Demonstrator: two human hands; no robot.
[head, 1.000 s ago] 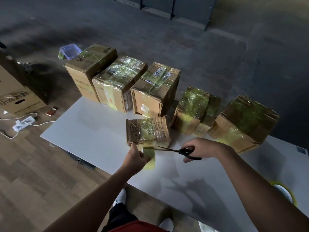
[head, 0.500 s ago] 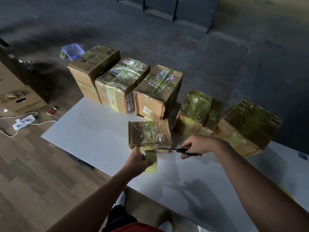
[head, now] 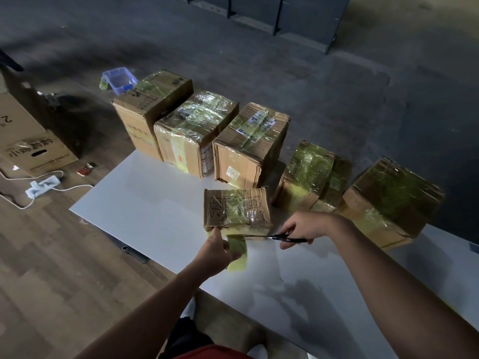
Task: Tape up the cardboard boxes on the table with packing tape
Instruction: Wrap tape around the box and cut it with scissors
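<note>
White table [head: 155, 203]: left hand [head: 215, 251] holds tape roll [head: 239, 252]; right hand [head: 303, 229], scissors [head: 280, 237].

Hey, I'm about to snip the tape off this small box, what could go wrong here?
1. The scissors in the right hand point toward the left hand holding the tape roll; the blades could nick a thumb.
2. The small box isn't held down, so pulling the tape may drag it.
3. A slack strip could fold and stick to itself.

Six taped boxes [head: 237, 209], one tape roll [head: 238, 252], one scissors [head: 281, 237]
</note>
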